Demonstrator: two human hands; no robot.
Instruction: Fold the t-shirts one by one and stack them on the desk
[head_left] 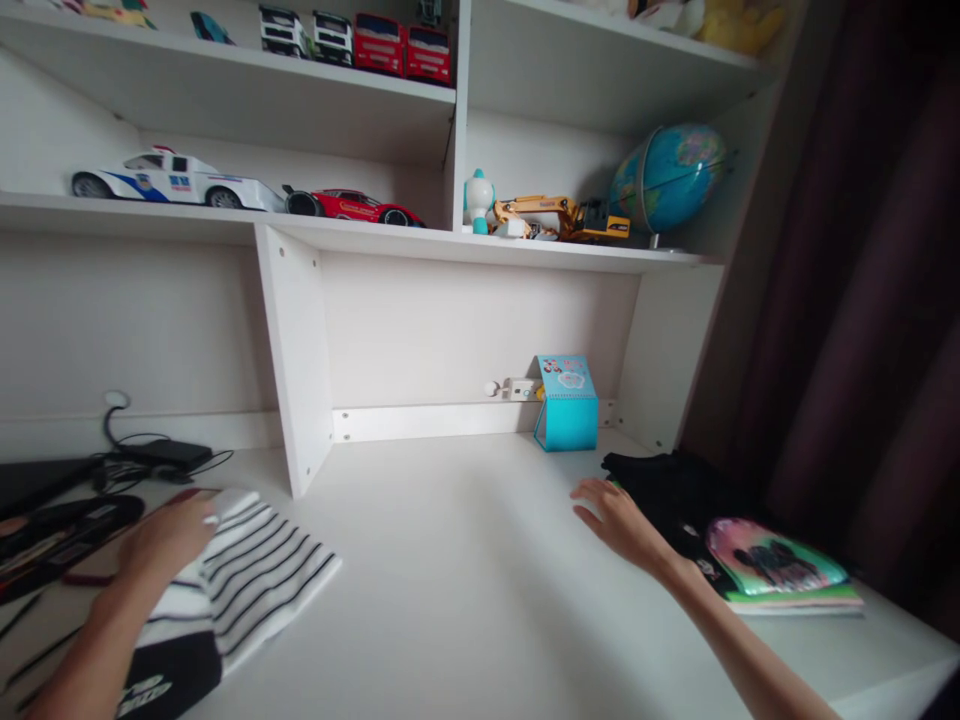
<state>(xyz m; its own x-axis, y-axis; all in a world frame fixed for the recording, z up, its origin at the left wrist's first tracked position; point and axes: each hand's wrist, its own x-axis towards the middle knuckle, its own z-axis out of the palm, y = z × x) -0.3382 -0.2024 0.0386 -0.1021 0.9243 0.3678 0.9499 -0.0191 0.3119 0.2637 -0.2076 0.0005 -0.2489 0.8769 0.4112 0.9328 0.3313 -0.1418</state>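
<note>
My left hand (169, 538) rests flat on a folded black-and-white striped garment (259, 575) at the left of the white desk (457, 590). A black piece with white print (169, 680) lies under the stripes near my forearm. My right hand (619, 520) hovers open, fingers spread, just left of a folded black garment (675, 490) at the desk's right side. It holds nothing.
A colourful book (776, 565) lies on the black garment's near end. A blue desk calendar (568, 403) stands by the back wall near a socket (517, 388). Cables and dark items (67, 520) crowd the left. Shelves above hold toy cars (176, 180), an excavator (562, 218) and a globe (667, 175).
</note>
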